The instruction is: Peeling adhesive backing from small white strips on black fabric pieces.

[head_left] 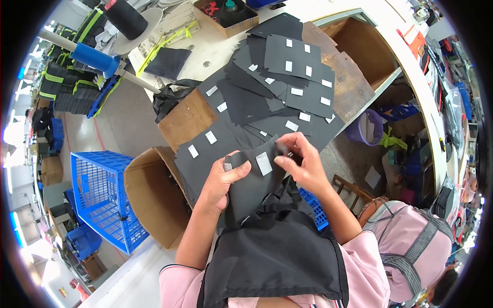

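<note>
A dark grey fabric panel [245, 187] is held up in front of my black apron [280, 251]. My left hand [222, 182] grips its left side, thumb on top, beside a small white label at the edge. Another white label [264, 164] faces up in the middle of the panel. At the upper right corner, my right hand [304, 163] pinches the fabric, which curls between thumb and fingers. Beyond my hands, similar dark panels [246, 100] with white labels lie in overlapping layers.
An open cardboard box [149, 197] and a blue plastic crate [97, 174] stand at the left. A black thread cone [126, 20] and a small parts box [226, 23] are at the back. A purple basket [363, 127] sits below at right, near a pink backpack [411, 241].
</note>
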`<control>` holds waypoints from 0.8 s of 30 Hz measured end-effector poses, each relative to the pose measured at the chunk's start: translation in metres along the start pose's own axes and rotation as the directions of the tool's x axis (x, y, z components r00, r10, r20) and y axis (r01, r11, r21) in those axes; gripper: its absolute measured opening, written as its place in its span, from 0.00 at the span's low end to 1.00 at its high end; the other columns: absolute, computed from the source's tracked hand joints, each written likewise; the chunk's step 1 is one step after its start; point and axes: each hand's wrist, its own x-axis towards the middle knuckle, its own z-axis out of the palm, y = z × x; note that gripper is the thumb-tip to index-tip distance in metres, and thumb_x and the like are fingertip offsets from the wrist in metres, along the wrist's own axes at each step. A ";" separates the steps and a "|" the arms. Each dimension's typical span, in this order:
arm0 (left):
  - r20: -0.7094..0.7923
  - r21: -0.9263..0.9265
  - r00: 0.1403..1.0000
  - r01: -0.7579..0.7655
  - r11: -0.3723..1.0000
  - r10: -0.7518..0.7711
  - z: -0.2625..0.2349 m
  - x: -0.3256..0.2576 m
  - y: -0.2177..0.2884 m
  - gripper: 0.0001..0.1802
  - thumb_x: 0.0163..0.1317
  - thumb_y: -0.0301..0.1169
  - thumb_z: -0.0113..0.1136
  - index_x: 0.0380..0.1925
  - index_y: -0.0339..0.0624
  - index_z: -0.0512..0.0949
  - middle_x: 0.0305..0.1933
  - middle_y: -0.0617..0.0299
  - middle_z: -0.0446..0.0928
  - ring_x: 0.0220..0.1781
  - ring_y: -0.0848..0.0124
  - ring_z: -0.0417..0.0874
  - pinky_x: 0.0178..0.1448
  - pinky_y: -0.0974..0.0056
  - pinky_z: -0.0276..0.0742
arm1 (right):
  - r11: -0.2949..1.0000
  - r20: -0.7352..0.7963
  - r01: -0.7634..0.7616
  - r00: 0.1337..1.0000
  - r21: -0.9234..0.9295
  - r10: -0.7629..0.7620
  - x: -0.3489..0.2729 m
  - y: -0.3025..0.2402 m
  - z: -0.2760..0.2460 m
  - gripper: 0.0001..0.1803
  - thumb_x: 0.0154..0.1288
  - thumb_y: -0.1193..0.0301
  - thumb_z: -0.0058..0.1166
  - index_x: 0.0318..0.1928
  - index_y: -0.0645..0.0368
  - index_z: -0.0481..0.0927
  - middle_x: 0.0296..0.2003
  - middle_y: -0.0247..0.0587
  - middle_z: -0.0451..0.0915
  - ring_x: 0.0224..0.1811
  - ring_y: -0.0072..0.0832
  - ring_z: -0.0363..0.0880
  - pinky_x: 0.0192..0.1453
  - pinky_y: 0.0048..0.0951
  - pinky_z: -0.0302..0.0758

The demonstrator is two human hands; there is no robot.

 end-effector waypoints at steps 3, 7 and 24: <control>-0.056 -0.045 0.997 -0.055 0.997 0.053 0.006 0.001 -0.001 0.18 0.54 0.30 0.65 0.45 0.37 0.75 0.37 0.62 0.79 0.38 0.73 0.79 0.46 0.69 0.75 | 0.984 -0.063 0.015 0.998 -0.178 -0.026 -0.011 -0.001 0.001 0.14 0.54 0.76 0.60 0.41 0.60 0.74 0.30 0.35 0.73 0.28 0.23 0.73 0.36 0.25 0.71; -0.037 0.005 0.995 -0.093 0.996 0.094 0.007 -0.002 0.004 0.20 0.54 0.28 0.65 0.48 0.39 0.75 0.40 0.62 0.78 0.40 0.74 0.78 0.48 0.68 0.75 | 0.784 0.058 0.299 0.945 -0.544 -0.320 -0.014 -0.010 -0.009 0.17 0.47 0.76 0.63 0.41 0.57 0.76 0.30 0.38 0.74 0.25 0.32 0.74 0.34 0.29 0.72; 0.045 0.210 0.985 -0.170 0.963 0.165 0.011 -0.008 0.008 0.21 0.53 0.24 0.59 0.50 0.42 0.75 0.40 0.68 0.75 0.41 0.80 0.73 0.50 0.73 0.68 | 0.556 0.309 0.527 0.843 -0.643 -0.440 -0.001 -0.026 -0.018 0.18 0.42 0.75 0.65 0.38 0.54 0.80 0.27 0.31 0.75 0.25 0.26 0.74 0.27 0.27 0.66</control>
